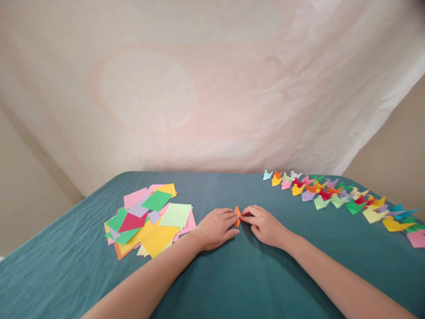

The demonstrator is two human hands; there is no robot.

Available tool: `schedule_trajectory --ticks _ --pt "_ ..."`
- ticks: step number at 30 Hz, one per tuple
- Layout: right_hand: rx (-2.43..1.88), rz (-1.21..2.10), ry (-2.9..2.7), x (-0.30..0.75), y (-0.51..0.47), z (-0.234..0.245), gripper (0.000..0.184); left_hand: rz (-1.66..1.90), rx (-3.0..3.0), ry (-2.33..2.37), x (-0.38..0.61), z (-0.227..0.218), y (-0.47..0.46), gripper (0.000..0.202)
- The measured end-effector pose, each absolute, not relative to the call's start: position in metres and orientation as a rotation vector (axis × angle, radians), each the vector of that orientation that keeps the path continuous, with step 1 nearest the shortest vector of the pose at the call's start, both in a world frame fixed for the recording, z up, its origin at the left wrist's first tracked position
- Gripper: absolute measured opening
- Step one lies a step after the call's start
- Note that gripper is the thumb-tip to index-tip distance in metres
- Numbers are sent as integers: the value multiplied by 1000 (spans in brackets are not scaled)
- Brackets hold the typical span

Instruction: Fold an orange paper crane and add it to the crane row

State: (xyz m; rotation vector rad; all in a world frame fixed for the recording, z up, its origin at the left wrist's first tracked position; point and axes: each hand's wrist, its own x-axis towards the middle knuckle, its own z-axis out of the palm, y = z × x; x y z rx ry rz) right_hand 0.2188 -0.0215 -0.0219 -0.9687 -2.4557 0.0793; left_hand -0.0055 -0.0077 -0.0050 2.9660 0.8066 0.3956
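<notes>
- On creased teal cloth-covered worktop: slim orange folded-paper diamond
- Partly under loosely spread left fingers
- Against its right edge: curled right fingers, pinch unclear

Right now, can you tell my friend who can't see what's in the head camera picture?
A person's left hand and right hand touch a small folded orange paper diamond on a teal cloth-covered table. A messy pile of colourful paper sheets lies left, and many colourful folded paper birds sit right.
</notes>
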Motion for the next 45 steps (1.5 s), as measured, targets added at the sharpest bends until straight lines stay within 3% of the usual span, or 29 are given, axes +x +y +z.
schedule_trajectory --ticks 12,30,38,45 --pt "-971 -3 -2372 224 -20 -31 38 285 2997 737 -5 0 -10 46" --pt "-970 -61 -2435 222 -21 -28 36 291 2846 615 -14 8 -6 40" --pt "-961 -48 -2408 220 -21 -27 45 361 2854 621 -16 4 -3 43" --pt "-979 -45 -2397 215 -23 -27 46 445 2891 712 -11 5 -6 34"
